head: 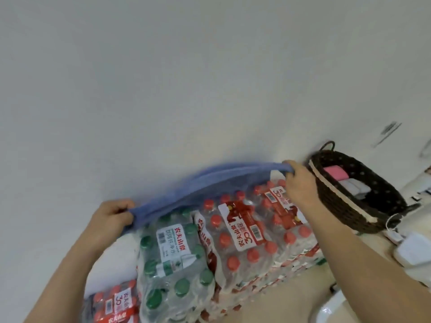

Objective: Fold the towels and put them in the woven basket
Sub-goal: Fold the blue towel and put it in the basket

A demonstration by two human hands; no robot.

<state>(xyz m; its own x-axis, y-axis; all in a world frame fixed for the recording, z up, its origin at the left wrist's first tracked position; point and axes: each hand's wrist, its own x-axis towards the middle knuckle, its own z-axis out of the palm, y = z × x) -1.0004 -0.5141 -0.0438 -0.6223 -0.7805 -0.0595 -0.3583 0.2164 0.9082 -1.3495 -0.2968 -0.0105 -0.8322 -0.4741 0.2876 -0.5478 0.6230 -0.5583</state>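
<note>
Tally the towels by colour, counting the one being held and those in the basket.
Blue towel: 1, stretched between the left hand and right hand
Pink towel: 1, in the woven basket
Pale grey towel: at least 1, folds blurred
Total: at least 3

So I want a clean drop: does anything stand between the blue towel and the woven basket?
Nothing visible does. The right hand grips one end of the blue towel right beside the rim of the woven basket; inside lie a pink towel and grey towels.
</note>
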